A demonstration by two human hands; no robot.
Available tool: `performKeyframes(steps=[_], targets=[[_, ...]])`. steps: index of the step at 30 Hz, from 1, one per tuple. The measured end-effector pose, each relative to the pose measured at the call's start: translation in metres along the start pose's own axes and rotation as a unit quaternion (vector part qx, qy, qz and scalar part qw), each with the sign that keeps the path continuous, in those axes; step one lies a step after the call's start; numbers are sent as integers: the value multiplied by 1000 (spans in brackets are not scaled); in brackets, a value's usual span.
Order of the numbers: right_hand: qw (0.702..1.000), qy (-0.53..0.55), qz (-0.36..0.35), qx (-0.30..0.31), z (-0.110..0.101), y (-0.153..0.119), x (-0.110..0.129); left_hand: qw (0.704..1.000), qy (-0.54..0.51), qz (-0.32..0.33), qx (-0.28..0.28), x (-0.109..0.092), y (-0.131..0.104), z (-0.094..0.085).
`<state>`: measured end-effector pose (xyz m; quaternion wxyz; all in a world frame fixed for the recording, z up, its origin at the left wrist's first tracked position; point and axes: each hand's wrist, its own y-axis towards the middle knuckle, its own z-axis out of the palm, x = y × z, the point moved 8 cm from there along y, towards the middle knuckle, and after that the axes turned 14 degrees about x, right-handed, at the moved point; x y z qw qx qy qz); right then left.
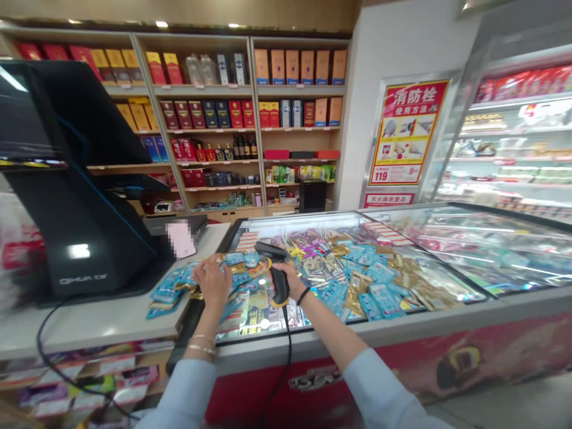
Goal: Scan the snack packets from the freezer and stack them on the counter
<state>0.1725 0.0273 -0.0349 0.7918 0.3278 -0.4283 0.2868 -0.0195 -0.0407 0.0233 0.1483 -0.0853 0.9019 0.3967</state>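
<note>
My right hand [292, 281] grips the handle of a black barcode scanner [280, 286] with a yellow trim and a cable hanging down. The scanner's head points left over the glass-topped freezer [339, 335]. My left hand [214, 280] is curled over a bunch of small blue and gold snack packets [239, 271] at the freezer's left edge; its fingertips are partly hidden among them. More blue packets [167, 292] lie on the counter beside that hand. To the right of the scanner, a wide spread of blue and gold packets [378, 271] covers the glass.
A black checkout terminal [89, 238] stands on the white counter [120, 319] at left, with a phone [181, 238] beside it. Shelves of boxed bottles [210, 113] line the back wall. A red and yellow hydrant poster [409, 134] and a refrigerated display [513, 143] are at right.
</note>
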Motion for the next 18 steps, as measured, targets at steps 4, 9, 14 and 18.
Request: performKeyframes(steps=[4, 9, 14, 18], targets=[[997, -9, -67, -34, -23, -32, 44, 999, -15, 33, -5, -49, 1, -1], [988, -13, -108, -108, -64, -88, 88, 992, -35, 111, 41, -134, 0, 20], [967, -23, -162, -194, -110, -147, 124, 985, -40, 140, 92, -206, -7, 53], [956, -49, -178, -227, -147, -184, 143, 976, -44, 183, 110, -249, -20, 85]])
